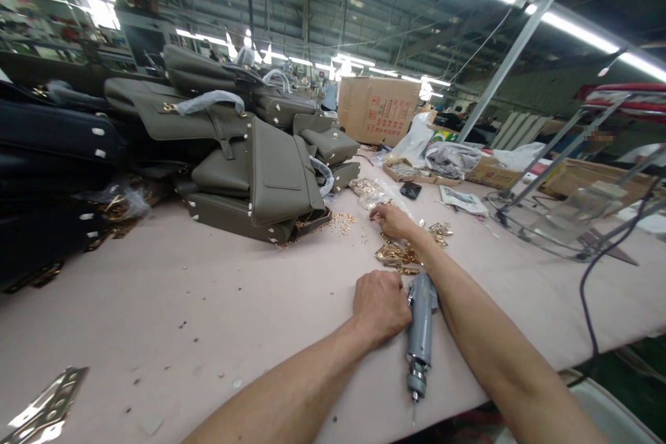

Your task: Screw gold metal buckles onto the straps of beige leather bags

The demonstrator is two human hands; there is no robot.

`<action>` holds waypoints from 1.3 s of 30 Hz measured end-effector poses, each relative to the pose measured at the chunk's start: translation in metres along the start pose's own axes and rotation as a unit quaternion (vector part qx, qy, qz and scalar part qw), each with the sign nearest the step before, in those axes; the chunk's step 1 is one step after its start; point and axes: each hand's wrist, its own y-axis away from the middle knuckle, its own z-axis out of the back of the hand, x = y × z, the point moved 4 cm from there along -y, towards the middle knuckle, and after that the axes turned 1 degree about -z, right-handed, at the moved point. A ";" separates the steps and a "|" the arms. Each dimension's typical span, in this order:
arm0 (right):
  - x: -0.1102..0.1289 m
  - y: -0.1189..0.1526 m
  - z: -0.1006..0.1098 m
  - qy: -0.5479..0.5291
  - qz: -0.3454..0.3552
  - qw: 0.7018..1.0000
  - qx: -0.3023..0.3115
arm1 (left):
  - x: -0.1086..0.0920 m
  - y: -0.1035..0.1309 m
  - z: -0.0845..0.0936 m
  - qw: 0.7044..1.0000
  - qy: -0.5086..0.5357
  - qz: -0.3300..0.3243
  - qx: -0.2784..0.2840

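My left hand [381, 304] is curled into a fist on the table, just left of a grey electric screwdriver [420, 329] that lies with its bit toward me. Whatever the fist holds, if anything, is hidden. Farther out, my right hand [393, 220] has its fingers bent together at the edge of a clear plastic bag of small metal parts [372, 193]. What is between those fingertips cannot be made out. Under and beside my right forearm lies a pile of gold metal plates [395, 254]. Tiny gold screws [343, 223] are scattered left of my right hand.
Olive-green handbags [284, 173] are stacked at the left, with dark bags [52, 146] beside them. A cardboard box [377, 109] stands at the back. On the right are a metal-framed rack [551, 159] and a hanging black cable [585, 291]. Gold metal pieces [46, 406] lie front left.
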 end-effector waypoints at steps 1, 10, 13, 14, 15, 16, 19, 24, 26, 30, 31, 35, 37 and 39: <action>0.000 -0.001 0.001 0.000 -0.005 1.000 0.005 | 0.000 0.000 0.000 1.000 -0.002 0.000 -0.005; -0.014 0.020 0.039 -0.180 -0.025 0.982 0.048 | -0.001 0.000 0.002 1.000 -0.002 0.001 -0.005; -0.011 0.036 0.055 -0.350 -0.007 0.925 0.147 | -0.001 0.000 0.002 1.000 -0.001 0.004 0.005; -0.010 0.038 0.058 -0.380 -0.004 0.911 0.162 | -0.001 0.000 0.003 1.000 0.000 0.004 0.005; -0.009 0.039 0.059 -0.394 -0.006 0.906 0.156 | -0.001 0.000 0.003 1.000 0.000 0.003 0.003; -0.009 0.036 0.058 -0.390 -0.015 0.912 0.128 | -0.001 0.000 0.003 1.000 0.000 0.003 0.000; -0.011 0.020 0.043 -0.271 -0.038 0.962 -0.004 | -0.001 0.001 0.003 1.000 -0.002 0.003 -0.002; -0.008 -0.002 0.002 -0.042 -0.024 0.998 -0.026 | -0.001 0.001 0.001 1.000 0.001 0.004 0.011; -0.010 -0.003 -0.001 -0.006 -0.022 0.999 -0.024 | 0.000 0.000 0.000 1.000 0.000 0.003 0.009; -0.014 0.000 0.009 0.000 -0.004 1.000 -0.027 | 0.000 0.000 0.000 1.000 0.001 0.002 0.001; -0.015 0.001 0.011 -0.009 -0.003 1.000 -0.024 | 0.000 0.000 0.000 1.000 0.002 0.004 0.005; -0.019 0.003 0.012 -0.028 -0.015 0.999 -0.014 | 0.000 0.000 0.000 1.000 0.001 0.010 0.018; -0.021 0.003 0.009 -0.028 -0.014 0.999 -0.031 | 0.000 0.000 0.000 1.000 0.001 0.010 0.013; -0.022 0.003 0.006 -0.026 -0.020 0.998 -0.050 | 0.000 0.000 0.000 1.000 0.003 0.007 0.010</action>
